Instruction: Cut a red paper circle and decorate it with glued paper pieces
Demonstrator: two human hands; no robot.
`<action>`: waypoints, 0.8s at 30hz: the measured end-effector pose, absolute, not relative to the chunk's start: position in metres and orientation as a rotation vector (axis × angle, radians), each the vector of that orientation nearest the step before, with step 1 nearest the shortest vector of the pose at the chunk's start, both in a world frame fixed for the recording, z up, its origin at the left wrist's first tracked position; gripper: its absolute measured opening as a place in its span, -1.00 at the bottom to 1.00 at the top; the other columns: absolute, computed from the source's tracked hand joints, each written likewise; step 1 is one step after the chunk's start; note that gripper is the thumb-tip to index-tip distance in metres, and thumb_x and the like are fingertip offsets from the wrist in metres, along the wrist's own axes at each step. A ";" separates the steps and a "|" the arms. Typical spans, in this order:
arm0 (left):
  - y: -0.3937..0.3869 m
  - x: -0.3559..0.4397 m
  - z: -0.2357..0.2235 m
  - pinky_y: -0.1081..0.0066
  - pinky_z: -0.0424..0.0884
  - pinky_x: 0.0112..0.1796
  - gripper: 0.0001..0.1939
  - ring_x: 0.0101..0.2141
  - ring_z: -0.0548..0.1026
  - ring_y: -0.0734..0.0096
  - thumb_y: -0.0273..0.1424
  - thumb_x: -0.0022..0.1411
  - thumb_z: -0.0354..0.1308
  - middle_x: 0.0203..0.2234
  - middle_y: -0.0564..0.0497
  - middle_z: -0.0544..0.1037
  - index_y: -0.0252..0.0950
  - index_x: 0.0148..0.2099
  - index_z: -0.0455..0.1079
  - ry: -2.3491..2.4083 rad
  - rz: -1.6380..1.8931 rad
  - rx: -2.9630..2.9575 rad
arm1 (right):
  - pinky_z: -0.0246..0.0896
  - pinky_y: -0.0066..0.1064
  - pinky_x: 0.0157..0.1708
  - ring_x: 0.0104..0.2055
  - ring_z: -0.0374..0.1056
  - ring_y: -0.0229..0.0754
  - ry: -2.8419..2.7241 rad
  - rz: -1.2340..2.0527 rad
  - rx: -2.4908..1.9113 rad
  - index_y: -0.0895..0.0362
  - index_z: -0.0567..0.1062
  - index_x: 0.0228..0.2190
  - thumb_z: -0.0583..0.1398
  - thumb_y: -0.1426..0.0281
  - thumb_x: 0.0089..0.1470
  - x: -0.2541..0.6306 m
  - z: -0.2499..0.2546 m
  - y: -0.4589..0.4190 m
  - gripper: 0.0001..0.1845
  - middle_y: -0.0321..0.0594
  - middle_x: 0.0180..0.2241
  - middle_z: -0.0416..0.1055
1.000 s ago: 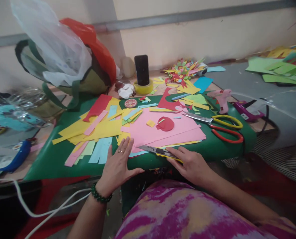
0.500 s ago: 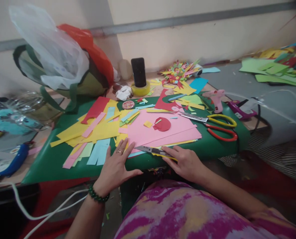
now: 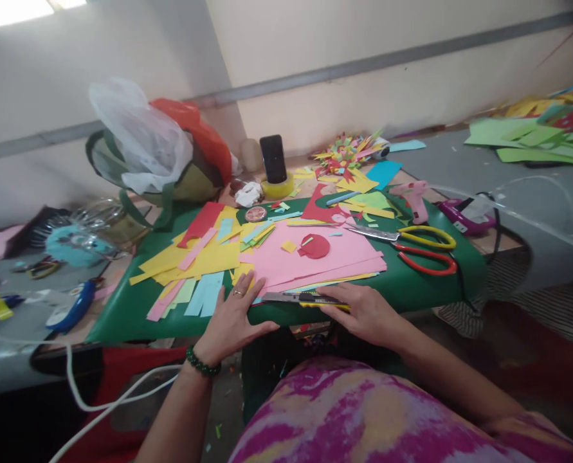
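Note:
My left hand [image 3: 232,319] lies flat and open, fingers spread, on the front edge of a green sheet [image 3: 122,315] and the corner of stacked pink paper [image 3: 315,263]. A ring is on one finger and a green bead bracelet on the wrist. My right hand [image 3: 363,312] is closed on a yellow utility knife [image 3: 301,298]; the blade points left along the paper's near edge, toward my left fingers. A red paper circle [image 3: 314,246] rests on the pink paper.
Yellow, blue and pink paper strips [image 3: 194,263] cover the left of the sheet. Scissors [image 3: 411,247] with yellow and red handles lie at right, glue guns [image 3: 414,196] behind. A phone [image 3: 273,158] stands in a tape roll; bags [image 3: 161,154] at back left. A white cable [image 3: 88,402] hangs at lower left.
The view has tilted up and drawn back, showing more wall and left floor. My right hand has slid the knife a little to the left along the paper's edge. My left hand stays flat.

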State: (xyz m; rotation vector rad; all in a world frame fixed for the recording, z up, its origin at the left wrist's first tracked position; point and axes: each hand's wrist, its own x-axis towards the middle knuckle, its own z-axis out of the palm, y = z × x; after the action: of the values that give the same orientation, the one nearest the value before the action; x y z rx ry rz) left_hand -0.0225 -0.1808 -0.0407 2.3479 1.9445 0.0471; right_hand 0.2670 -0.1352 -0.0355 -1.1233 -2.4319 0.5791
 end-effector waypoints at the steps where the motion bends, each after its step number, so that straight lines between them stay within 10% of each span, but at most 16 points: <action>1: -0.181 -0.023 -0.042 -0.20 0.07 0.18 -0.12 0.32 0.07 -0.06 0.13 0.14 0.09 0.36 -0.20 0.07 -0.07 0.40 -0.01 1.943 0.049 2.354 | 0.41 -0.33 -0.14 -0.13 0.51 -0.12 -2.392 0.605 -1.093 0.05 0.54 -0.03 0.12 0.27 0.22 0.275 -0.034 -0.135 -0.67 -0.15 -0.12 0.57; 13: -0.140 0.045 -0.018 0.19 0.36 0.04 -0.62 0.03 0.46 0.16 -0.29 0.34 0.02 0.05 -0.19 0.51 -0.31 0.12 0.41 1.961 0.231 2.542 | 0.18 -0.34 -0.40 -0.25 0.46 0.00 -2.139 -0.120 -1.928 0.14 0.47 0.03 0.06 0.21 0.24 0.332 -0.016 -0.051 -0.57 0.00 -0.13 0.52; 24: -0.131 0.069 -0.011 0.31 0.46 -0.17 -0.71 -0.13 0.55 0.19 -0.64 0.28 -0.06 -0.19 -0.19 0.60 -0.33 -0.11 0.46 2.009 -0.093 2.492 | 0.23 -0.22 -0.13 -0.07 0.30 0.08 -2.319 -0.218 -1.523 0.20 0.48 0.01 0.15 0.28 0.21 0.322 -0.038 -0.048 -0.61 0.04 -0.13 0.48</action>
State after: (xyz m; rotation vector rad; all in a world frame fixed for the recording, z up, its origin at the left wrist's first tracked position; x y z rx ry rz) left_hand 0.0690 -0.1309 -0.0113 2.4922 2.0092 -0.0926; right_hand 0.3215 -0.0478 -0.0382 -1.5227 -2.3193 -0.2185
